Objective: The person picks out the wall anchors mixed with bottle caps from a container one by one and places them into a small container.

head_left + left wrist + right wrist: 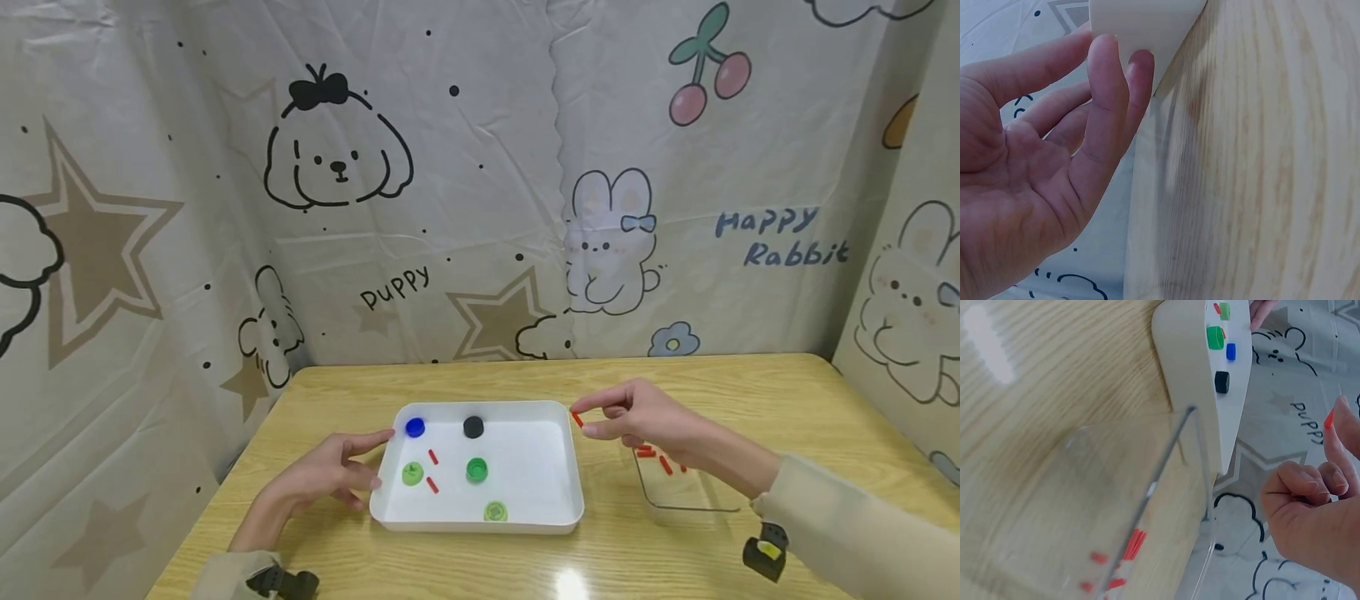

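Note:
Between its thumb and index finger, my right hand (pixel 652 417) pinches a short red stick (pixel 577 419) just beyond the right rim of a white tray (pixel 536 467). My left hand (pixel 330 471) rests its fingertips against the tray's left wall, fingers loosely extended; the left wrist view shows fingertips on the white side. In the tray lie a blue cap (pixel 415 427), a black cap (pixel 473 427), a green cap (pixel 477 470), two light green caps (pixel 412 473) and two red sticks (pixel 432 485).
A clear plastic box (pixel 1147 487) with several red sticks (pixel 666 464) stands right of the tray, partly under my right forearm. The wooden table (pixel 450 567) ends at the back against a printed cloth (pixel 480 167), which also hangs on both sides.

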The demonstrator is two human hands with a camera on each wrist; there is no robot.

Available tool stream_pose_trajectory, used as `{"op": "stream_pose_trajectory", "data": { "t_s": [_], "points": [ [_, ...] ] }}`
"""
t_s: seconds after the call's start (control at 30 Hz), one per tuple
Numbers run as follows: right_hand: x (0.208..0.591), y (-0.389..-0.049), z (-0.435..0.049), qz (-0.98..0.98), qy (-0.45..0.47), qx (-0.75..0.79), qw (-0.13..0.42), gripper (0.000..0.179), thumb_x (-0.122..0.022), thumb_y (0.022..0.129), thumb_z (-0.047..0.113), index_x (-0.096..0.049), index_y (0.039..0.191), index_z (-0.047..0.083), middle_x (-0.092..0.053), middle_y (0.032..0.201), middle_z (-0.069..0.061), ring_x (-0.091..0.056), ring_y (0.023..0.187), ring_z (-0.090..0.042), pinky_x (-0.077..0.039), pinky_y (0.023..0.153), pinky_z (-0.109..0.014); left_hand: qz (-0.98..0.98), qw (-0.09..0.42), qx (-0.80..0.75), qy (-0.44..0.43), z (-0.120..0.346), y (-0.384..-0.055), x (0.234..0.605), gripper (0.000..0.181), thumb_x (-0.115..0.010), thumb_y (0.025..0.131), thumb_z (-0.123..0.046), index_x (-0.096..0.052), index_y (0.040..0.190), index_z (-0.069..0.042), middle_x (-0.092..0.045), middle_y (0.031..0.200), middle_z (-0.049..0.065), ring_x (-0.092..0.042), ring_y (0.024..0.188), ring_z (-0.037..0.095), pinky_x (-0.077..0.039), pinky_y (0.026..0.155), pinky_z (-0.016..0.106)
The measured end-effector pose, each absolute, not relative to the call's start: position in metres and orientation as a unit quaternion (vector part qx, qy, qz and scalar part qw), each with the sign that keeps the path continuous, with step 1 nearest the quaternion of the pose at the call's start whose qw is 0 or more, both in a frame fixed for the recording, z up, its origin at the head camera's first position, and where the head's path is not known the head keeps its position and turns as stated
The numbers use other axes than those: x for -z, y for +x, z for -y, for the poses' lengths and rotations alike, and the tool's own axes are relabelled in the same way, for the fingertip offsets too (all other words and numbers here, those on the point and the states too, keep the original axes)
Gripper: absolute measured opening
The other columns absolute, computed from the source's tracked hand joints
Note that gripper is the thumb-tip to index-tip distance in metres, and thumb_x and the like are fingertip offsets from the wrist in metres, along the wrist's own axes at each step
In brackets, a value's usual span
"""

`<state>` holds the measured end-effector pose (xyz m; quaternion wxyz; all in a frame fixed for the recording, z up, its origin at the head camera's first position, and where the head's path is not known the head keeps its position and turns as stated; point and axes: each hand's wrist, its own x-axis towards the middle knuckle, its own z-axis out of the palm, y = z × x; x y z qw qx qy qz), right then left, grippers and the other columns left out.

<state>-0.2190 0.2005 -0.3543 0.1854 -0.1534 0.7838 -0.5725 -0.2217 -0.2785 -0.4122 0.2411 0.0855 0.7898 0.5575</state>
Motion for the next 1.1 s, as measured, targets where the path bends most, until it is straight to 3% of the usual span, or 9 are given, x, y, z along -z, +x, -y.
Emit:
{"op": "stream_pose_trajectory", "data": {
  "t_s": [0.17, 0.23, 0.4, 0.47, 0.63, 0.93, 0.97, 1.03, 1.1],
  "points": [
    [0.36, -0.211, -0.219, -0.792, -0.144, 0.567, 0.173, 0.046, -0.081, 0.094, 0.017, -0.07, 0.135, -0.001, -0.024, 0.069, 0.002, -0.029, 0.062, -0.014, -0.035, 0.059, -0.029, -0.792, 0.239, -0.555, 0.084, 0.279, -0.221, 0.412, 0.084, -0.079, 0.087, -0.003, -0.041, 0.162, -0.005, -0.025, 0.166, 0.032, -0.059, 0.064, 0.02, -0.062, 0.064, 0.038],
    [0.362, -0.208, -0.227, -0.794, -0.142, 0.566, 0.169, 0.048, -0.081, 0.095, 0.018, -0.068, 0.137, -0.002, -0.024, 0.069, 0.003, -0.03, 0.061, -0.013, -0.047, 0.067, -0.031, -0.793, 0.238, -0.555, 0.083, 0.279, -0.221, 0.411, 0.084, -0.08, 0.087, -0.003, -0.041, 0.162, -0.005, -0.027, 0.165, 0.032, -0.06, 0.064, 0.02, -0.063, 0.065, 0.039],
    [0.367, -0.202, -0.244, -0.805, -0.125, 0.558, 0.158, 0.05, -0.081, 0.095, 0.02, -0.067, 0.138, -0.001, -0.024, 0.069, 0.004, -0.051, 0.066, -0.016, -0.048, 0.063, -0.029, -0.795, 0.236, -0.553, 0.081, 0.278, -0.221, 0.409, 0.084, -0.08, 0.086, -0.003, -0.041, 0.161, -0.004, -0.025, 0.166, 0.032, -0.06, 0.065, 0.021, -0.063, 0.065, 0.039],
    [0.369, -0.2, -0.249, -0.81, -0.117, 0.554, 0.155, 0.051, -0.081, 0.095, 0.021, -0.067, 0.139, -0.001, -0.027, 0.067, 0.005, -0.058, 0.071, -0.02, -0.038, 0.055, -0.028, -0.797, 0.234, -0.55, 0.082, 0.278, -0.221, 0.409, 0.084, -0.08, 0.086, -0.003, -0.042, 0.161, -0.004, -0.023, 0.167, 0.032, -0.06, 0.065, 0.021, -0.063, 0.065, 0.039],
    [0.374, -0.195, -0.259, -0.819, -0.095, 0.544, 0.155, 0.051, -0.08, 0.095, 0.019, -0.066, 0.14, -0.002, -0.028, 0.068, 0.005, -0.051, 0.066, -0.017, -0.043, 0.058, -0.028, -0.796, 0.237, -0.551, 0.083, 0.278, -0.22, 0.41, 0.083, -0.08, 0.087, -0.003, -0.042, 0.161, -0.004, -0.022, 0.167, 0.031, -0.06, 0.064, 0.021, -0.063, 0.064, 0.039],
    [0.38, -0.193, -0.275, -0.848, -0.066, 0.507, 0.14, 0.051, -0.084, 0.092, 0.022, -0.07, 0.136, 0.0, -0.019, 0.079, 0.003, -0.036, 0.071, -0.017, -0.033, 0.057, -0.029, -0.793, 0.238, -0.554, 0.084, 0.278, -0.22, 0.411, 0.083, -0.079, 0.087, -0.003, -0.041, 0.161, -0.004, -0.023, 0.167, 0.031, -0.058, 0.061, 0.02, -0.062, 0.063, 0.038],
    [0.38, -0.193, -0.276, -0.853, -0.068, 0.499, 0.136, 0.051, -0.084, 0.092, 0.022, -0.07, 0.135, 0.0, -0.029, 0.078, 0.001, -0.039, 0.077, -0.018, -0.035, 0.06, -0.029, -0.794, 0.238, -0.553, 0.084, 0.278, -0.221, 0.411, 0.083, -0.079, 0.087, -0.003, -0.041, 0.161, -0.004, -0.024, 0.167, 0.031, -0.058, 0.061, 0.019, -0.062, 0.063, 0.038],
    [0.38, -0.194, -0.277, -0.86, -0.069, 0.488, 0.132, 0.05, -0.084, 0.091, 0.022, -0.071, 0.134, 0.0, -0.028, 0.081, -0.001, -0.039, 0.084, -0.021, -0.035, 0.066, -0.033, -0.793, 0.24, -0.553, 0.084, 0.278, -0.221, 0.411, 0.083, -0.08, 0.088, -0.004, -0.041, 0.161, -0.005, -0.024, 0.167, 0.03, -0.058, 0.061, 0.019, -0.062, 0.063, 0.038],
    [0.38, -0.194, -0.278, -0.868, -0.073, 0.474, 0.125, 0.049, -0.084, 0.091, 0.023, -0.072, 0.133, 0.001, -0.041, 0.085, -0.007, -0.042, 0.091, -0.024, -0.037, 0.073, -0.037, -0.793, 0.242, -0.553, 0.084, 0.278, -0.221, 0.411, 0.084, -0.08, 0.088, -0.004, -0.041, 0.162, -0.005, -0.024, 0.167, 0.03, -0.058, 0.061, 0.019, -0.062, 0.064, 0.038]
  ]
}}
